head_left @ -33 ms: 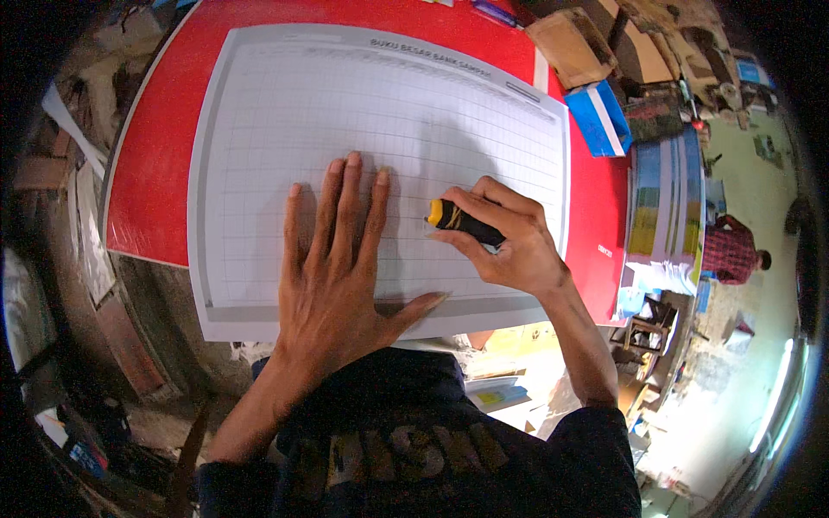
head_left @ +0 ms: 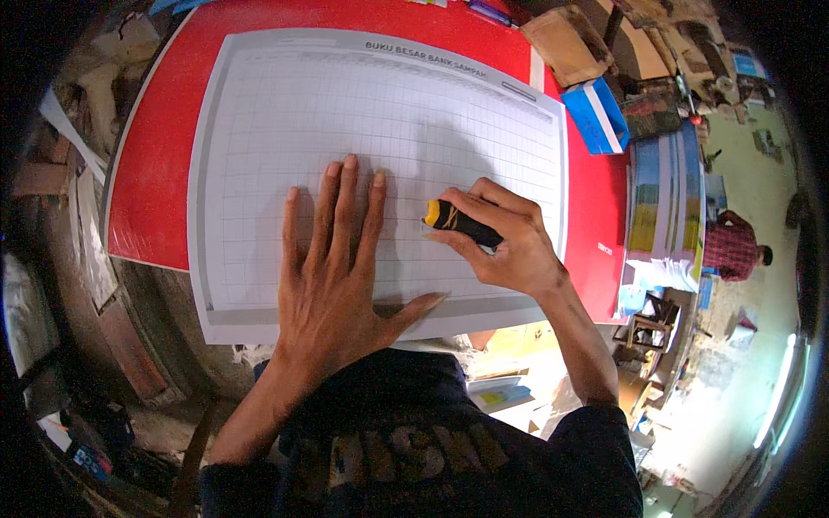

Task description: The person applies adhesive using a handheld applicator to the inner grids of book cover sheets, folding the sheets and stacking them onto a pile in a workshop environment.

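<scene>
A large white sheet [head_left: 380,104] with a printed grid and grey border lies on a red tabletop [head_left: 151,198]. Its near edge reaches past the table toward my body. My left hand [head_left: 332,276] is flat on the lower left of the sheet, fingers spread and thumb pointing right. To its right, my right hand [head_left: 514,237] grips a short, thick black-and-yellow tool [head_left: 464,224], its yellow end pointing left, low over the grid. The tool's exact kind is unclear. My fingers cover part of it, and I cannot tell if its tip touches the paper.
A blue and white box [head_left: 596,116] and an open cardboard box [head_left: 566,45] are at the far right. A purple pen-like item [head_left: 490,11] lies at the far edge. Beyond the table's right side are stacked printed sheets [head_left: 665,203] and a person in a checked shirt [head_left: 730,249].
</scene>
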{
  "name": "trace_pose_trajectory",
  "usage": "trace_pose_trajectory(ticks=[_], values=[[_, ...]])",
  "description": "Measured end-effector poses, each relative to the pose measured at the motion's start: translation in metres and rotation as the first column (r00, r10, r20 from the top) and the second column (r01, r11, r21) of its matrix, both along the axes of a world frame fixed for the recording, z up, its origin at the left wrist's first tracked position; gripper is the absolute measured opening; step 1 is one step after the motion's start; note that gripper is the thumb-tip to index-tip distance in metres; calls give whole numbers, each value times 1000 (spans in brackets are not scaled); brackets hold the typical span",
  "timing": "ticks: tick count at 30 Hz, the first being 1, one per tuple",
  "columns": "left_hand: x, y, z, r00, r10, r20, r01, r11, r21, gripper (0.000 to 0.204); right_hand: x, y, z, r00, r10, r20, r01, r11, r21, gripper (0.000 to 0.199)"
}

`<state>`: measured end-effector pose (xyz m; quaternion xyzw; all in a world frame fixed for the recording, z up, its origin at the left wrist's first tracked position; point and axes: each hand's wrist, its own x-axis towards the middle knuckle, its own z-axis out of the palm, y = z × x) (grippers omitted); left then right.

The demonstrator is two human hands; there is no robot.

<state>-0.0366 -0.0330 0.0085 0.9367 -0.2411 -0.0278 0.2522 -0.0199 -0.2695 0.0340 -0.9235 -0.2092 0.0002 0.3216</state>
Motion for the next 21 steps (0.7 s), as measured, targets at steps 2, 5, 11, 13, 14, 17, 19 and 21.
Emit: trace_pose_trajectory(ticks=[2, 5, 11, 13, 14, 17, 19, 21], values=[[0, -2, 1, 1000, -10, 25, 10, 1000, 19, 126, -3, 2, 1, 999, -37, -3, 37, 999, 7, 44], [-1, 0, 0, 998, -15, 55, 14, 1000, 25, 125, -5, 1, -1, 999, -36, 10, 36, 999, 16, 43], [-1, -2, 6, 997, -6, 81, 5, 1000, 22, 127, 12, -14, 4, 988, 150, 28, -148, 987, -60, 49], [-1, -3, 7, 997, -12, 80, 9, 999, 36, 127, 13, -15, 4, 980, 190, 50, -186, 980, -69, 49], [-1, -3, 7, 997, -8, 79, 5, 999, 38, 127, 10, -11, 5, 989, 142, 42, -140, 989, -55, 48], [-1, -2, 5, 998, -12, 63, 9, 998, 57, 126, 3, -5, 3, 998, 49, 35, -49, 999, -7, 47], [-3, 3, 4, 999, -6, 40, 3, 996, 93, 125, 1, 1, -4, 999, 18, 28, -19, 999, 46, 46], [0, 2, 5, 998, -32, 47, 29, 998, 59, 125, 7, -7, -7, 1000, 8, 10, -9, 996, 88, 45]])
